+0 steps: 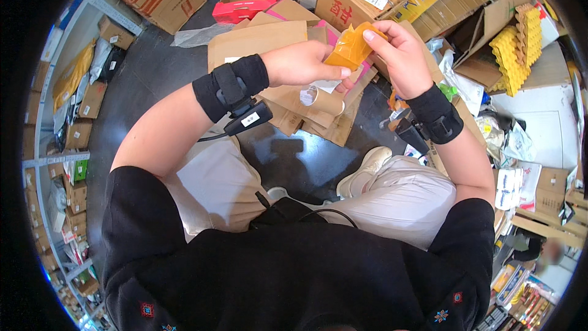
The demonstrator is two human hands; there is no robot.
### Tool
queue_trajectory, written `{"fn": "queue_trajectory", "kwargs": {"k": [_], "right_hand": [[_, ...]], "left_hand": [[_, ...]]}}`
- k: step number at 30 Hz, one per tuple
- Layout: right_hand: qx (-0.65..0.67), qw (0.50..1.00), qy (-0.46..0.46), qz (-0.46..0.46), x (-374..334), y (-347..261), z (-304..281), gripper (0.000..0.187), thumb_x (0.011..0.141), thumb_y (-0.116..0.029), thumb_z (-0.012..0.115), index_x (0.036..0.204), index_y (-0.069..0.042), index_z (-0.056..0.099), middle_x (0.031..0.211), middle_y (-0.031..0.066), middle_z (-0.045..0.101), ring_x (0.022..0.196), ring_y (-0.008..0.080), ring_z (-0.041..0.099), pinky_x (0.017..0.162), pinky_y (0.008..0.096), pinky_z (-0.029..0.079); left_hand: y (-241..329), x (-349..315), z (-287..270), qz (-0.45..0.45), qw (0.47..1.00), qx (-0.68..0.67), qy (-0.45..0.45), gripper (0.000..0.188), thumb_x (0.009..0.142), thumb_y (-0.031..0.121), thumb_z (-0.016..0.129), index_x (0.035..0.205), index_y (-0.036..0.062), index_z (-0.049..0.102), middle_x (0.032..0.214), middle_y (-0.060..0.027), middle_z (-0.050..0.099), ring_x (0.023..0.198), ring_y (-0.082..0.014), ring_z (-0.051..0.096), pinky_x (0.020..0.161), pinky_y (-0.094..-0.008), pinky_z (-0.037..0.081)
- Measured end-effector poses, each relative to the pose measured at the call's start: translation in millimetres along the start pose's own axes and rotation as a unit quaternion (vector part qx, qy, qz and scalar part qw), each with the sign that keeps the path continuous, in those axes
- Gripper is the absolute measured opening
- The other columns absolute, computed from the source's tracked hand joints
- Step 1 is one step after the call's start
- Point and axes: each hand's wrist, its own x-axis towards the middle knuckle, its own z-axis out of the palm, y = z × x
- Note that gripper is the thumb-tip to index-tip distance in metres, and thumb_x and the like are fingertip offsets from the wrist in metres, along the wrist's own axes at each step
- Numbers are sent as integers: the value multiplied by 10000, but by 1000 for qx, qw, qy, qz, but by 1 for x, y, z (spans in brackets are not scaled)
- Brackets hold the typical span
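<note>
A crumpled, translucent orange plastic piece (353,47) is stretched between my two hands, above a pile of flattened cardboard. My left hand (303,64) is closed on its near left end, thumb lying along the lower edge. The fingers of my right hand (399,55) pinch its upper right end, with the thumb on top. Whether it is a tape strip or a small bag, I cannot tell. A white paper-like scrap (329,85) shows just under my left fingers. Below them, a cardboard tube (326,102) lies on the flattened cardboard (257,38).
An open red carton (242,11) and a closed brown box (350,0) stand at the far side. Shelves (52,162) loaded with parcels line the left. Yellow egg-crate trays (511,55), bags and cartons crowd the right. Dark floor (138,98) lies between.
</note>
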Motion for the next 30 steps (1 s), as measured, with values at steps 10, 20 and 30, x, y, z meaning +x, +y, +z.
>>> {"fn": "queue_trajectory", "kwargs": {"k": [10, 20, 30], "right_hand": [[-263, 962, 54, 42, 14, 69, -176, 315, 980, -181, 646, 1230, 8, 614, 1080, 72, 707, 939, 140, 658, 792, 280, 536], [-462, 853, -4, 241, -38, 138, -313, 330, 907, -245, 521, 1050, 14, 665, 987, 164, 688, 924, 292, 639, 867, 351, 490], [-615, 761, -29, 204, -29, 169, -284, 479, 920, -396, 619, 1154, 21, 654, 1158, 248, 665, 1104, 386, 626, 950, 424, 488]], "left_hand": [[-23, 6, 0, -118, 992, 38, -17, 449, 978, 213, 618, 1365, 9, 519, 1115, -92, 686, 972, -156, 659, 848, -311, 548], [-32, 9, -13, -136, 987, 85, -8, 444, 999, 290, 579, 1334, 1, 547, 1148, -76, 671, 1010, -151, 644, 857, -317, 527], [-36, 11, -16, -141, 984, 108, -7, 428, 996, 284, 581, 1326, 14, 560, 1137, -56, 669, 1008, -138, 631, 853, -310, 518]]}}
